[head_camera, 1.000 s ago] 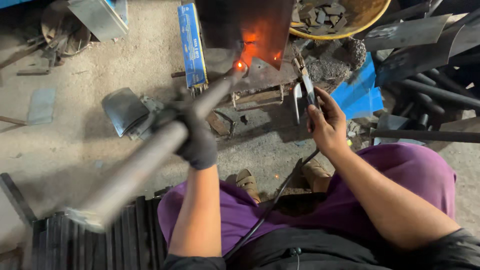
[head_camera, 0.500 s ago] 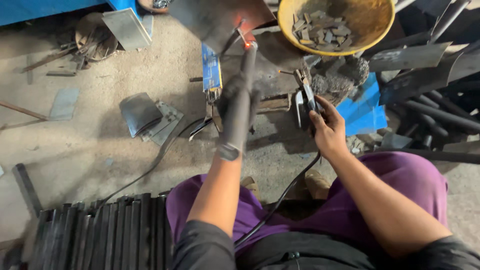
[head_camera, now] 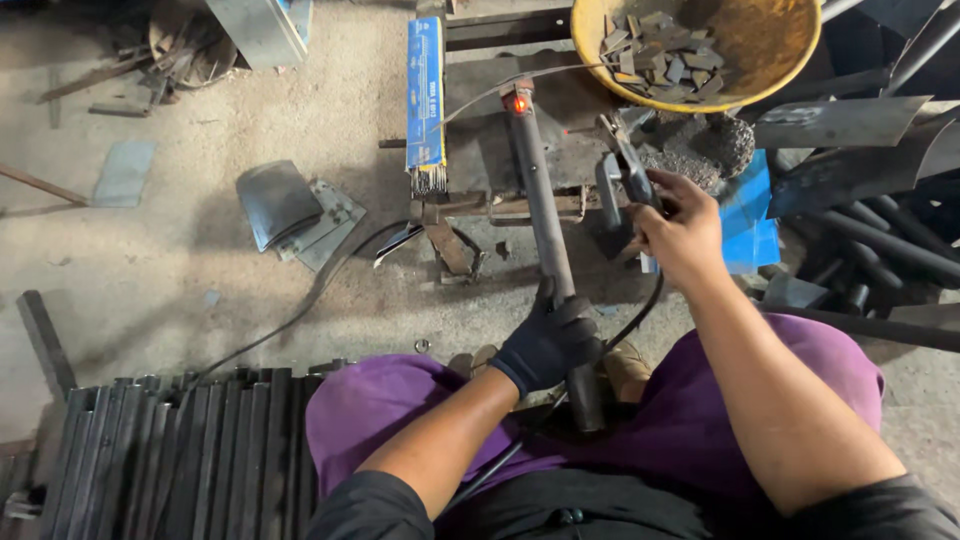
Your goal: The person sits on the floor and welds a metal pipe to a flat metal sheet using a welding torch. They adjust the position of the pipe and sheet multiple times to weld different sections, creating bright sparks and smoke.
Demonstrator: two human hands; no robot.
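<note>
My left hand [head_camera: 548, 340], in a black glove, grips a long dark metal pipe [head_camera: 540, 200] near its lower end. The pipe points away from me, and its far tip [head_camera: 518, 102] glows red-orange over a metal work plate [head_camera: 480, 150]. My bare right hand [head_camera: 680, 232] holds a welding electrode holder [head_camera: 625, 165] to the right of the pipe, its black cable [head_camera: 640, 305] trailing back toward my lap. I sit on the floor in purple trousers [head_camera: 380, 420].
A yellow bowl [head_camera: 700, 45] of small metal pieces sits at the top right. A blue box of welding rods [head_camera: 426, 95] lies left of the pipe. Flat steel bars [head_camera: 170, 450] are stacked at bottom left; dark pipes and blades [head_camera: 880, 230] lie right. Bent plates [head_camera: 290, 210] rest on the concrete.
The view has tilted and the pipe has swung from a raised, slanted pose to lying straight ahead, its glowing tip lowered onto the work plate. My right hand stayed by the holder.
</note>
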